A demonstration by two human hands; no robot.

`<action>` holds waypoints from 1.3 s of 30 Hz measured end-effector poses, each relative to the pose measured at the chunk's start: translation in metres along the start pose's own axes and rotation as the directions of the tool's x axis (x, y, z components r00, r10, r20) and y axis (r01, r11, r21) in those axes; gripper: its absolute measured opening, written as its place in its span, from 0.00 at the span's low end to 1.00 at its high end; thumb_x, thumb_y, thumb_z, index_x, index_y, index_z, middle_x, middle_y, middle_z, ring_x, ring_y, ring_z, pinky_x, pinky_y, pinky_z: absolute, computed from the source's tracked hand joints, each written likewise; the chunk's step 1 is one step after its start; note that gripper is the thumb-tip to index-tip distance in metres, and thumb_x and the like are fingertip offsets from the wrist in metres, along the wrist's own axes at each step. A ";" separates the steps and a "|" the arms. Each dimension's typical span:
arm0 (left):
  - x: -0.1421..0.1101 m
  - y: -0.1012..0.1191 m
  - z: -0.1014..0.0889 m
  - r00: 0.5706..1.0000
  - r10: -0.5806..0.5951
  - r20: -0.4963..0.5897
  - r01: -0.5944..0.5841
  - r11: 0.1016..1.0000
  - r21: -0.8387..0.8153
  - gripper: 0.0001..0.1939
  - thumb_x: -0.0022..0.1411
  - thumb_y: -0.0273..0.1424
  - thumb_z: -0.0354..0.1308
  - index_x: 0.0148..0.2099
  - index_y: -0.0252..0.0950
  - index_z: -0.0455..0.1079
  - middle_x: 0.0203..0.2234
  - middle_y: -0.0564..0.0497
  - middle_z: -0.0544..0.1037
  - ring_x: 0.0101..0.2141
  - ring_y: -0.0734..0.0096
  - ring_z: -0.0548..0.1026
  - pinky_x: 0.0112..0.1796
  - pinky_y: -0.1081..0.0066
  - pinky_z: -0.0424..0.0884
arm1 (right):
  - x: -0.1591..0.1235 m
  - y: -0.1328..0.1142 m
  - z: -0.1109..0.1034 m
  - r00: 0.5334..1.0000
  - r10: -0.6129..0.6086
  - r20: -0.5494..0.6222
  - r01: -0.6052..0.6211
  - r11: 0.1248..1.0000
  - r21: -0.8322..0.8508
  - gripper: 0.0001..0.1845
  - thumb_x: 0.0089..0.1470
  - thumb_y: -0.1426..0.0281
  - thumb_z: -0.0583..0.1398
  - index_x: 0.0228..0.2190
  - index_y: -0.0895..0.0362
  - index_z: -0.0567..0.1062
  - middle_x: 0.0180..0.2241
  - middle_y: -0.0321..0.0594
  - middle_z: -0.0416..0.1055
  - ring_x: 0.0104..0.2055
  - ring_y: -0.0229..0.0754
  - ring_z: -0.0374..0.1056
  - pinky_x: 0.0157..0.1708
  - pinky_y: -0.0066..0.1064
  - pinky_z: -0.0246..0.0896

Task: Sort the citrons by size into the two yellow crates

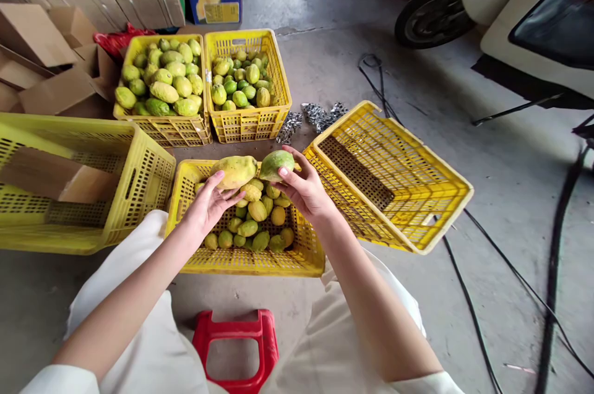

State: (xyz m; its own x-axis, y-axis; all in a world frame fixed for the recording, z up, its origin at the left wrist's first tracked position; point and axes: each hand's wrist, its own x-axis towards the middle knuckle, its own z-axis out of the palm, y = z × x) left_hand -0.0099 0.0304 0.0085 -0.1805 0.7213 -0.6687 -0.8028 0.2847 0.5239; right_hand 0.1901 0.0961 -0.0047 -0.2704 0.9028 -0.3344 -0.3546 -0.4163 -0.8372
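My left hand holds a large, bumpy yellow fruit, thumb against its side and fingers spread beneath. Close beside it, my right hand grips a rounder green fruit between thumb and fingers. I cannot tell whether the two fruits touch. Both are held above a yellow plastic crate in front of my knees. Several smaller yellow-green oval fruits lie inside it, partly hidden by my hands.
Two yellow crates of fruit stand beyond. A tilted yellow crate is at right; another crate at left holds cardboard. A red stool stands between my legs. Black cables and a vehicle wheel lie to the right.
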 end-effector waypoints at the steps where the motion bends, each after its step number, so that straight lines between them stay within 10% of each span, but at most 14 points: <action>1: 0.000 0.001 0.001 1.000 -0.002 -0.001 0.002 1.000 -0.014 0.17 0.60 0.27 0.72 0.50 0.35 0.77 0.44 0.43 0.86 0.46 0.57 0.85 0.52 0.56 0.83 | 0.001 0.002 0.000 1.000 -0.015 -0.023 0.015 1.000 0.007 0.37 0.32 0.54 0.84 0.43 0.46 0.78 0.39 0.32 0.80 0.41 0.43 0.78 0.44 0.38 0.79; 27: 0.001 -0.004 0.001 0.987 -0.039 -0.156 0.056 0.993 0.106 0.07 0.65 0.25 0.70 0.46 0.36 0.80 0.40 0.46 0.86 0.44 0.63 0.85 0.41 0.74 0.84 | 0.000 0.013 0.003 0.999 -0.037 0.011 0.039 0.965 -0.258 0.32 0.44 0.40 0.75 0.42 0.50 0.87 0.47 0.41 0.86 0.51 0.52 0.79 0.45 0.39 0.76; 39: -0.004 0.000 0.011 0.989 -0.060 -0.134 0.066 0.997 0.041 0.15 0.70 0.22 0.63 0.57 0.32 0.79 0.41 0.44 0.88 0.44 0.64 0.86 0.48 0.70 0.83 | -0.005 0.005 0.008 0.999 -0.035 -0.037 0.031 0.994 -0.106 0.40 0.27 0.58 0.84 0.40 0.48 0.74 0.40 0.33 0.81 0.47 0.45 0.78 0.52 0.38 0.76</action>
State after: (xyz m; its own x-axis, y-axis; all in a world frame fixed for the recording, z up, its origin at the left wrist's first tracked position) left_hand -0.0031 0.0348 0.0168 -0.2067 0.6119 -0.7635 -0.7892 0.3569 0.4998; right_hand 0.1825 0.0890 -0.0040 -0.2244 0.9203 -0.3203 -0.2658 -0.3740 -0.8885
